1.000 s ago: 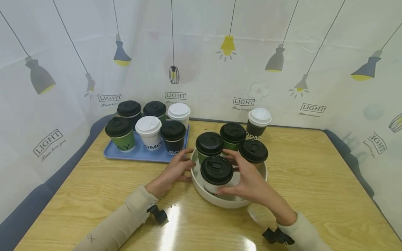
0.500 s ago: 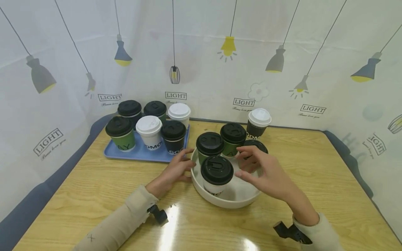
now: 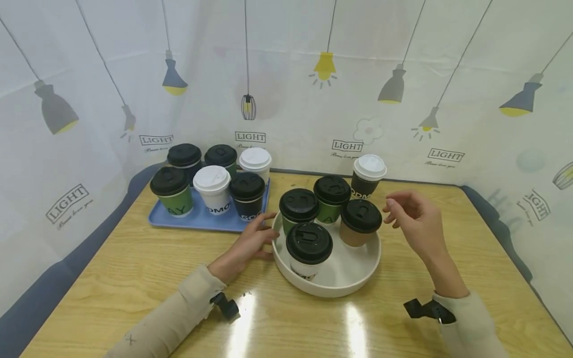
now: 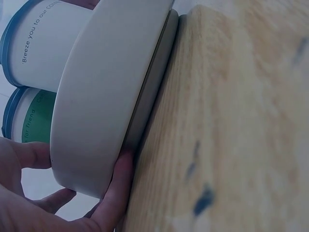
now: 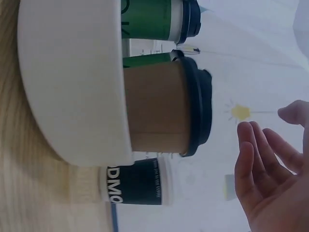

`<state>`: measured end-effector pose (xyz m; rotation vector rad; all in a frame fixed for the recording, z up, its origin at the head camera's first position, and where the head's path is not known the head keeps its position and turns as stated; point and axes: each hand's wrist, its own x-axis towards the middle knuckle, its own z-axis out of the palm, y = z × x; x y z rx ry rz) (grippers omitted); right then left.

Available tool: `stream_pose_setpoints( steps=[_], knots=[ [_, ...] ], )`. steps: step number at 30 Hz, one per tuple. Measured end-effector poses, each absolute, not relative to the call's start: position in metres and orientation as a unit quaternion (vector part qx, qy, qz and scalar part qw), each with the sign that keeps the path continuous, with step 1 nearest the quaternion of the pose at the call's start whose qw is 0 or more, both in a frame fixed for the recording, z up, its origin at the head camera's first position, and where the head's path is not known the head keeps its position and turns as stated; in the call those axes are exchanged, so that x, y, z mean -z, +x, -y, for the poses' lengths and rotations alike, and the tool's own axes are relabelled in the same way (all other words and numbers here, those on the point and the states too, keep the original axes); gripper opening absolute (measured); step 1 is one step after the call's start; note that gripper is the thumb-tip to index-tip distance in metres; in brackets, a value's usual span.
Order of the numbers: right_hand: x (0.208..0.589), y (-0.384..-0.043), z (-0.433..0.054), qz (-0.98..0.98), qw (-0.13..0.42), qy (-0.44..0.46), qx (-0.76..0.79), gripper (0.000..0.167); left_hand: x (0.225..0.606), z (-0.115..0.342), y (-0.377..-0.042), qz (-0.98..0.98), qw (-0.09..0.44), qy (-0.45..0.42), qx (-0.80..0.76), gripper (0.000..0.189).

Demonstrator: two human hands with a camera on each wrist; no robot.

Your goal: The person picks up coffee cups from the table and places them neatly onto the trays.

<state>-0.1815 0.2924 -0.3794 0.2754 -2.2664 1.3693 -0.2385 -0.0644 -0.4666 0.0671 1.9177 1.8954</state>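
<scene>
A round white tray [image 3: 322,290] holds several lidded paper coffee cups. My left hand [image 3: 248,246] grips its left side, with fingers at the rim and another digit low against the base in the left wrist view. Nearest that hand stands a green cup [image 3: 299,205]. In front of it is a white cup [image 3: 309,248] with a black lid. Another green cup [image 3: 332,196] stands at the back and a brown cup [image 3: 359,223] on the right. My right hand [image 3: 418,221] hovers beside the brown cup, fingers loosely bent, holding nothing; the right wrist view shows it apart from the cups.
A blue rectangular tray [image 3: 201,222] at the back left carries several lidded cups in two rows. Behind the round tray, a black cup with a white lid [image 3: 368,174] stands on the wooden table [image 3: 447,248]. A lamp-print curtain [image 3: 291,109] closes off the back.
My right hand has let go of the white cup and moved right, past the brown cup, out of the round tray. The left hand has stayed at the tray's side.
</scene>
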Motion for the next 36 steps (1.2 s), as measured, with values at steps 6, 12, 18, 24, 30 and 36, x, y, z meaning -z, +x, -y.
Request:
stream_pose_setpoints(
  steps=[6,12,18,24,30,36],
  knots=[
    [0.396,-0.195,-0.308,0.801,0.241,0.05,-0.546,0.014,0.467,0.064,-0.239,-0.696,0.217,0.024,-0.684,0.064],
    [0.415,-0.211,-0.318,0.766,0.272,0.022,-0.582,0.016,0.467,0.065,-0.239,-0.689,0.224,0.022,-0.689,0.063],
    [0.423,-0.244,-0.325,0.802,0.23,-0.013,-0.552,0.039,0.465,0.064,-0.239,-0.688,0.224,0.021,-0.69,0.064],
    [0.426,-0.278,-0.33,0.849,0.175,-0.046,-0.497,0.07,0.463,0.063,-0.238,-0.683,0.226,0.02,-0.694,0.064],
    [0.43,-0.308,-0.33,0.876,0.139,-0.026,-0.461,0.093,0.464,0.063,-0.237,-0.687,0.219,0.019,-0.692,0.063],
    [0.432,-0.335,-0.33,0.894,0.126,0.019,-0.43,0.102,0.464,0.064,-0.236,-0.686,0.213,0.017,-0.695,0.063]
  ],
)
